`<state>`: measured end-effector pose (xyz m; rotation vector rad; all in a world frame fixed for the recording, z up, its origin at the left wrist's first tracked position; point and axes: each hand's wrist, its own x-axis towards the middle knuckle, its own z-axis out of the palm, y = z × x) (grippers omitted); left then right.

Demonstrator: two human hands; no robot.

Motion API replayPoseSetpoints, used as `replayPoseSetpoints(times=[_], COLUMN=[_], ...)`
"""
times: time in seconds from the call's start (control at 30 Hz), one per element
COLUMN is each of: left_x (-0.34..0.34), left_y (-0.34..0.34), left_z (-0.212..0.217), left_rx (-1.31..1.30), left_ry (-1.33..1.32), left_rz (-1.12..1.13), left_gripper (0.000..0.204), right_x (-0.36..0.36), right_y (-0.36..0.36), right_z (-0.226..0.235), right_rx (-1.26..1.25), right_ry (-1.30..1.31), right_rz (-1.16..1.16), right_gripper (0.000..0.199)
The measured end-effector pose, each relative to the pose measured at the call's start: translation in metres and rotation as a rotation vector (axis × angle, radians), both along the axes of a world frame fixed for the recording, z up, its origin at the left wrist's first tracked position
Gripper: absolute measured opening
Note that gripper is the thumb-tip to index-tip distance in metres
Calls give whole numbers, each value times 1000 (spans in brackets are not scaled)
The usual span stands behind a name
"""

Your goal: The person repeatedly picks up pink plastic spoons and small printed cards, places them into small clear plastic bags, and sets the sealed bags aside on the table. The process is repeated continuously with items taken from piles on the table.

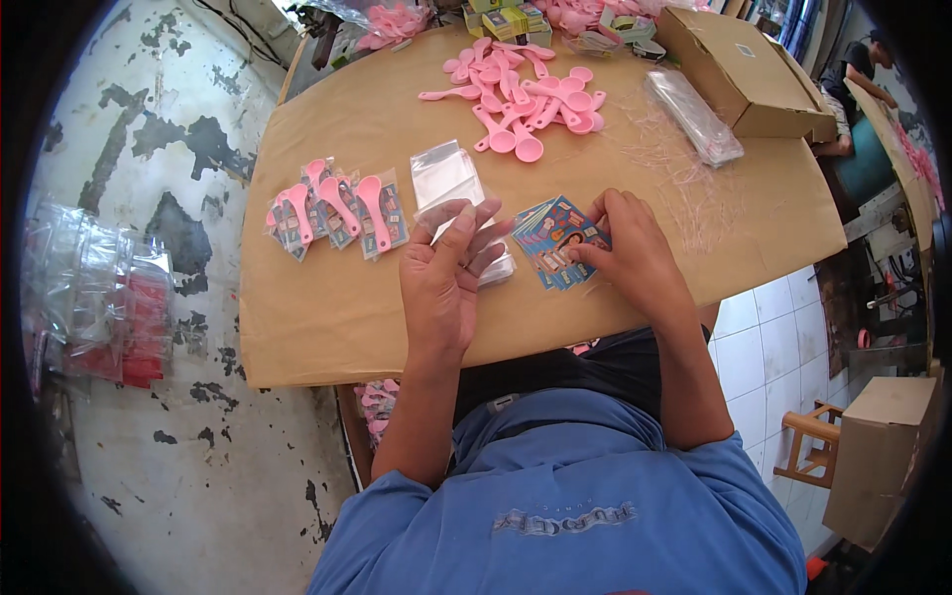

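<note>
Nearest to us, our left hand [446, 273] is lifted a little above the brown paper-covered table [317, 317], fingers curled around a clear plastic sleeve [443, 226] pinched between thumb and fingertips, with the stack of clear sleeves [451, 183] lying just under and beyond it. Just to its right, our right hand [630, 248] presses down on a fanned pile of colourful printed cards [555, 243], fingertips gripping the top card's edge. To the left of the sleeves we see a row of finished packets [337, 208], each holding a pink spoon over a card. Farther out, a loose heap of pink plastic spoons [521, 94] spreads across the middle of the table. Beyond and to the right lie a long bundle of clear bags [694, 114] and a brown cardboard box [739, 69] at the far edge.
</note>
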<state>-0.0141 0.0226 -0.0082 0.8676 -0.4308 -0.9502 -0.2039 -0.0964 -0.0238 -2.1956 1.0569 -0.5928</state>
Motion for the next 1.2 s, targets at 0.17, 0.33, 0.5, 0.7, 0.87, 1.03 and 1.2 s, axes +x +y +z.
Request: replayPoseSetpoints(times=[0.17,0.33,0.5,0.7,0.87,1.03,1.2], left_x=[-3,-11,-24,-38,-41,-42,-47], left_y=[2,0,-5,-11,-12,-8,-5], left_z=[-8,-6,-2,-3,-4,-9,-9], left_rx=[-9,-32,-97,-101,-99,-100,-109], left_ry=[-12,15,11,0,7,-29,-115], left_rz=[18,51,0,1,14,2,-5], left_gripper=[25,26,32,31,30,30,28], right_x=[-2,-4,-10,2,6,-7,-8], right_y=[1,13,41,48,54,47,45], right_z=[-13,-7,5,0,-3,1,5], right_rx=[-67,-221,454,662,663,619,678], right_ry=[-84,-403,-645,-812,-939,-654,-780], right_rz=[-67,-124,-10,56,3,187,148], right_gripper=[22,18,23,22,23,23,23])
